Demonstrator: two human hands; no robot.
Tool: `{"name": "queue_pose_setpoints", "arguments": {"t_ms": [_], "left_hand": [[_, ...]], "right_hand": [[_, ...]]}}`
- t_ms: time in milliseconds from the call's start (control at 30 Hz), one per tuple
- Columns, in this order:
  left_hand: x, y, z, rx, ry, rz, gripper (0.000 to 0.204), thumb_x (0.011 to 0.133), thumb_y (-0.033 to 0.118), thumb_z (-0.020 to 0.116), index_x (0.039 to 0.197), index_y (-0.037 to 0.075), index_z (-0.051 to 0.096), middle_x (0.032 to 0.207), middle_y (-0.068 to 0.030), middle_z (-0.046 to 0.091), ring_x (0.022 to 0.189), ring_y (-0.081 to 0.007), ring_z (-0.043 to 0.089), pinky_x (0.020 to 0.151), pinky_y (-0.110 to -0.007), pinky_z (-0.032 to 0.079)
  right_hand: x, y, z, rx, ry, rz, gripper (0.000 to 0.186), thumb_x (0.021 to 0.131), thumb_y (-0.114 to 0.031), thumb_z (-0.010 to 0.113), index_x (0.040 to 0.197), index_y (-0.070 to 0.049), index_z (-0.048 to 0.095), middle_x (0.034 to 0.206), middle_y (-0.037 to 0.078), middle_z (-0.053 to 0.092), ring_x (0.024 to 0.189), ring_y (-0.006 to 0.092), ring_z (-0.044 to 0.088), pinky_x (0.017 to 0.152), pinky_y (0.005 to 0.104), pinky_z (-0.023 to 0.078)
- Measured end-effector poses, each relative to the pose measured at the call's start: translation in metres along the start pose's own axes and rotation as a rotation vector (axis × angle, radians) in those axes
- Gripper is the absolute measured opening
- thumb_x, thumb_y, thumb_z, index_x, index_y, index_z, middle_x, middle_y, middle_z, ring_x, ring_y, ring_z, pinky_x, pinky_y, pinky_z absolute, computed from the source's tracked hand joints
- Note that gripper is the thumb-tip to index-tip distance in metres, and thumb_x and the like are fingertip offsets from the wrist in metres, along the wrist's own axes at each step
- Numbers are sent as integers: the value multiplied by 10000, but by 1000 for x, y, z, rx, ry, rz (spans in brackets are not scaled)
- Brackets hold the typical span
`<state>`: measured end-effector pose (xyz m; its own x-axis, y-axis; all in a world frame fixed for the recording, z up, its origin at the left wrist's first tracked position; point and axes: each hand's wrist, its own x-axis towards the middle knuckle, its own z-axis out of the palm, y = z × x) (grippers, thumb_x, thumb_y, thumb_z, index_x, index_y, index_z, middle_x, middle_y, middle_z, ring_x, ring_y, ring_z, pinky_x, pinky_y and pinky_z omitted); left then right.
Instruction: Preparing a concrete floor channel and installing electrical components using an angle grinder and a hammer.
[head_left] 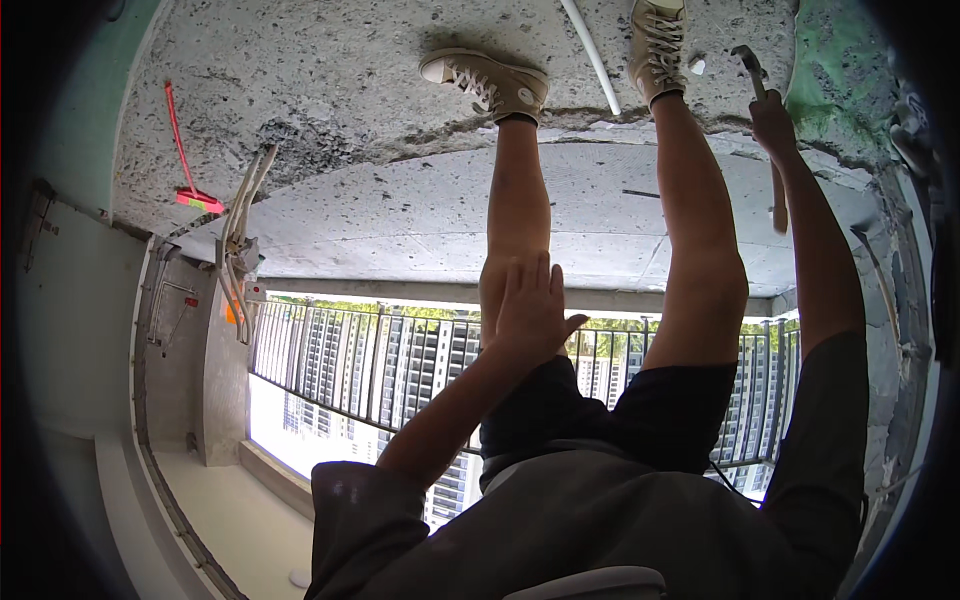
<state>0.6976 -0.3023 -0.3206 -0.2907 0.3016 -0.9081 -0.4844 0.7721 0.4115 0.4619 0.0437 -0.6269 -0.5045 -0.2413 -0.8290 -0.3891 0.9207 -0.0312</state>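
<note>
My left hand [532, 312] rests on my left knee with its fingers stretched out. My right hand [773, 125] grips a hammer [780, 200] by its wooden handle; the dark metal head sits just above my fingers, over the rough concrete floor. A small white fragment [697, 65] lies beside my right shoe [655, 45], and a white pipe [590, 55] lies between my feet. My left shoe [500, 85] is on the broken, pitted concrete.
Bent pale conduits [240, 210] and a red object [198, 197] are at left. Green-coated surface [830, 75] borders the concrete at right, near leaning tools [880, 270]. A metal railing [380, 350] shows beyond my legs, with tall buildings behind it.
</note>
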Motion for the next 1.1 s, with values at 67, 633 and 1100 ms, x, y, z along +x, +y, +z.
{"name": "queue_pose_setpoints", "arguments": {"t_ms": [67, 633, 1100], "left_hand": [[-4, 34, 0, -225, -294, 63, 595, 863, 434, 514, 1257, -5, 434, 1293, -223, 439, 1253, -391, 342, 1032, -513, 255], [4, 33, 9, -448, -393, 348, 457, 915, 431, 390, 948, 51, 640, 966, -159, 640, 945, -358, 589, 836, -458, 436], [-209, 16, -196, -1602, 362, 1235, 352, 834, 110, 640, 1123, -39, 504, 1061, -175, 568, 961, -228, 575, 888, -360, 441]], "right_hand": [[-23, 0, -20, 236, -4, 147, 218, 861, -225, 453, 946, -27, 484, 875, 222, 564, 804, 412, 576, 690, 481, 459], [-157, 1, -86, 246, -4, 5, 215, 877, -237, 491, 1004, -64, 499, 701, 132, 557, 629, 270, 561, 588, 413, 443], [-318, -52, -177, 215, -295, 337, 287, 851, -277, 550, 918, 0, 531, 810, 213, 603, 778, 363, 609, 685, 436, 474]]}}
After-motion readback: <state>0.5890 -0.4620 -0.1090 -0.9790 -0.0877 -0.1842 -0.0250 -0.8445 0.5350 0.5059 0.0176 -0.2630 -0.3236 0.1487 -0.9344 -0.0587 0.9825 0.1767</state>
